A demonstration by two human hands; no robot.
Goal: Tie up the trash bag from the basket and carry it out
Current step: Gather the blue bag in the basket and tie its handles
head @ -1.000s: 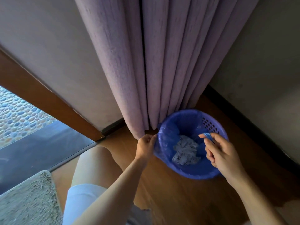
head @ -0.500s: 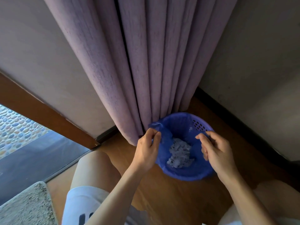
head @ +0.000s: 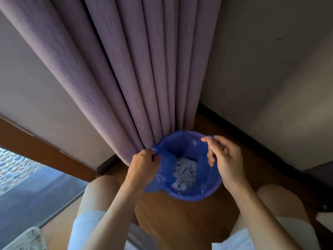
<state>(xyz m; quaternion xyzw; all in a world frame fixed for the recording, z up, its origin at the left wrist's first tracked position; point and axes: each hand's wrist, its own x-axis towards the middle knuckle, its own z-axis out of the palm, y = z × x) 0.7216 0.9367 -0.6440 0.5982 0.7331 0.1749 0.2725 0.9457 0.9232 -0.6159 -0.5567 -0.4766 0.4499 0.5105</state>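
Gathering the bag's rim off the basket
Left hand [head: 144,164] and right hand [head: 224,156] pinch opposite edges of the trash bag [head: 166,164]; best drawn evenly inward, clear of the basket [head: 215,185]

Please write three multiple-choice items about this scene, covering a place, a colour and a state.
1. Where does the basket stand?
A. on a shelf
B. on the wooden floor by the curtain
C. on a bed

2. What colour is the trash bag?
A. black
B. white
C. blue

3. What state is the bag in?
A. open, edges pinched by left hand and right hand
B. knotted shut
C. lifted out

Answers: B, floor under it, curtain folds behind; C, blue plastic; A, crumpled paper visible inside.
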